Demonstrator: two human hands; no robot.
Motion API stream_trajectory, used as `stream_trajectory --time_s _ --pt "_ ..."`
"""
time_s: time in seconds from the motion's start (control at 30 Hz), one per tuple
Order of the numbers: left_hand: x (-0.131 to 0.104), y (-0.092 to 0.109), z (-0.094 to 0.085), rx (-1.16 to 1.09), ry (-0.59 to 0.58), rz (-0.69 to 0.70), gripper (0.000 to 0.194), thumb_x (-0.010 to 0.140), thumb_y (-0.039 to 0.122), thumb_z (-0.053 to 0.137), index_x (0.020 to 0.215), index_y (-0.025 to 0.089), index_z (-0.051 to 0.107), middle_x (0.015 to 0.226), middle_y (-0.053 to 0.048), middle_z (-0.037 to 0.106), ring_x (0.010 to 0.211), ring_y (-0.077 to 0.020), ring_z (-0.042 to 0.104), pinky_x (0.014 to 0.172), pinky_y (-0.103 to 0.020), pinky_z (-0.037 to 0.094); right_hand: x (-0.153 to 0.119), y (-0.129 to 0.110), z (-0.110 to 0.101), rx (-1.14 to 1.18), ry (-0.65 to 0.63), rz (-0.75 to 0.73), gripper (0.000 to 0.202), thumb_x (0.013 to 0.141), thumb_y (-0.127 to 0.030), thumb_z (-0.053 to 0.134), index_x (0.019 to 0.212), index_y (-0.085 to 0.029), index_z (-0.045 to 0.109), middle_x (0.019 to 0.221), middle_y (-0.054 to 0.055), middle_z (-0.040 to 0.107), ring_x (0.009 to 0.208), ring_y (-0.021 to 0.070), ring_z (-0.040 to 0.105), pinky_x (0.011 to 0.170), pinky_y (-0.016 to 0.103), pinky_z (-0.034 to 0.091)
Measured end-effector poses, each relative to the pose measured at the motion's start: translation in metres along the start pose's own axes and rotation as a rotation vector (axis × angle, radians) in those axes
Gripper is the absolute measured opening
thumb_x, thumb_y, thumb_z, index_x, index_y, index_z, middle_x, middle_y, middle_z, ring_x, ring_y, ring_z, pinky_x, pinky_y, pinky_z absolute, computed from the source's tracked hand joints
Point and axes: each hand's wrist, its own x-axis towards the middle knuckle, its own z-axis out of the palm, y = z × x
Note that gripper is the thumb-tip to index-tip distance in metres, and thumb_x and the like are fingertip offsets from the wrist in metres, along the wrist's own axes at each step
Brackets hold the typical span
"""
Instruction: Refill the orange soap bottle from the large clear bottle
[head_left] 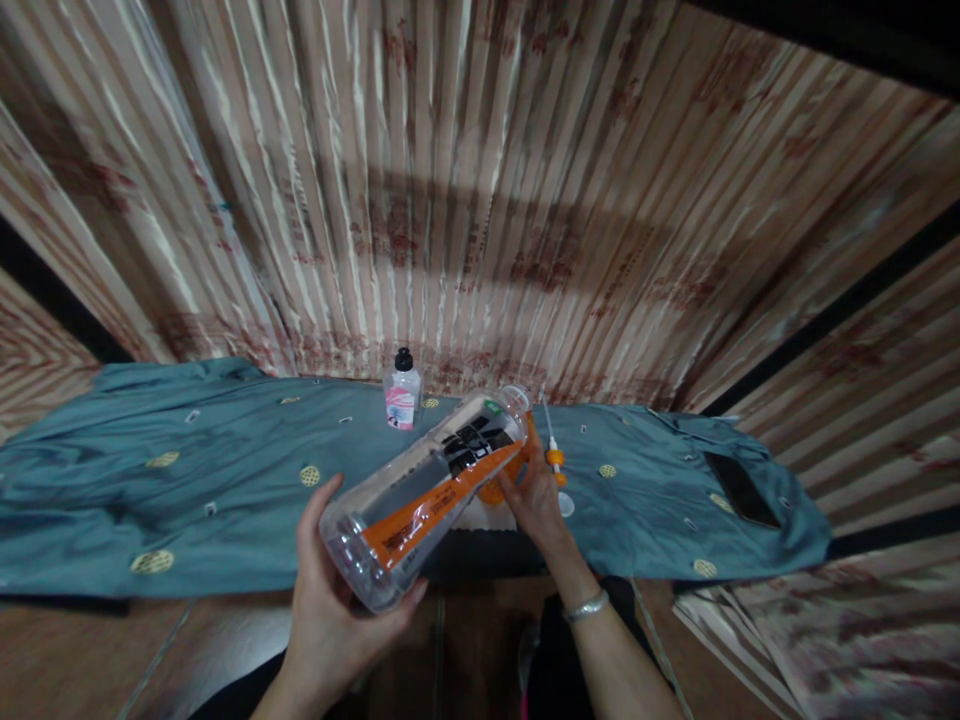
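Observation:
A large clear plastic bottle (427, 490) with an orange and black label is tilted, its base toward me and its uncapped neck pointing up and right. My left hand (337, 600) is closed around the base, thumb and fingers on either side. At the shoulder near the neck, my right hand (536, 495) grips the bottle from the right; part of its fingers is hidden. Something orange (493, 491) shows behind the bottle beside my right thumb, mostly covered. Just right of that hand lies an orange pump top (555, 458) with a pale tube, near a small white disc (565, 504).
A smaller clear bottle (403, 392) with a black cap and pink label stands at the back of the table. The teal patterned cloth (247, 480) covers the table. A dark phone (741, 489) lies at the right. Pleated curtains (465, 200) hang close behind.

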Motion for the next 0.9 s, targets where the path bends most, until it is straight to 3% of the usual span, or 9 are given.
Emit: stream_trajectory --time_s 0.73,0.9 --pt "0.0005 0.0040 0.0017 -0.046 0.016 -0.001 0.097 0.057 0.035 0.093 0.144 0.028 0.050 0.121 -0.005 0.071 0.107 -0.0325 0.077 0.087 -0.047 0.068 -0.0001 0.0030 0.0007 0.006 0.000 -0.025 0.084 0.097 -0.054 0.068 0.166 -0.019 0.037 0.150 0.021 0.066 0.135 0.0394 0.067 0.110 0.062 0.057" --pt "0.0009 0.0021 0.0015 -0.039 0.027 -0.002 0.096 0.056 0.036 0.094 0.142 0.026 0.052 0.124 -0.008 0.068 0.106 -0.0329 0.076 0.086 -0.047 0.068 -0.0004 0.0022 0.0013 0.000 0.006 -0.019 0.083 0.096 -0.054 0.068 0.165 -0.019 0.038 0.145 0.020 0.069 0.134 0.0395 0.068 0.109 0.063 0.058"
